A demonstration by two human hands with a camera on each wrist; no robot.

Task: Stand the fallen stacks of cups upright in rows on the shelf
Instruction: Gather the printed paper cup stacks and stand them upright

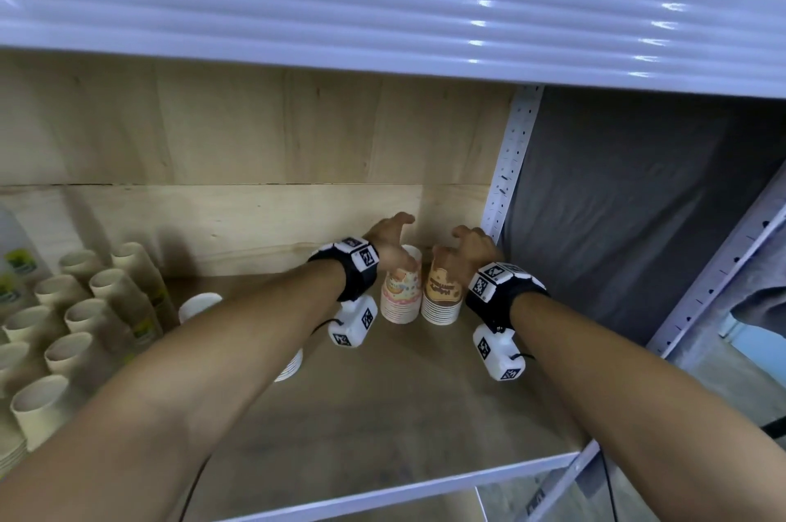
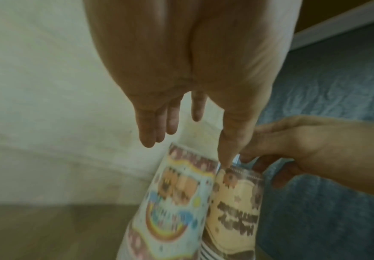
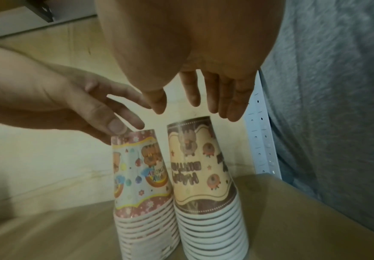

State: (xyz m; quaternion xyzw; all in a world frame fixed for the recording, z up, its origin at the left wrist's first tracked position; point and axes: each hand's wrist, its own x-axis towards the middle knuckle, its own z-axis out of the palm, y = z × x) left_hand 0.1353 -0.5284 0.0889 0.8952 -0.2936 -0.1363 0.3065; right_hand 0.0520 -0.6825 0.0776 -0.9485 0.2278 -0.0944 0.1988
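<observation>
Two upside-down stacks stand touching by the perforated white metal shelf post (image 1: 508,164): the pink rainbow-print paper cup stack (image 1: 400,292) and the brown-and-cream printed paper cup stack (image 1: 442,296) nearer it. The left hand (image 1: 389,238) and right hand (image 1: 472,247) hover over their tops, fingers loose, holding nothing.

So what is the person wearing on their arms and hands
Both forearms and hands are bare, no sleeves or gloves. The left hand and right hand each have a black wrist strap topped with white blocks bearing black square markers, plus a white camera box underneath with a thin black cable.
</observation>
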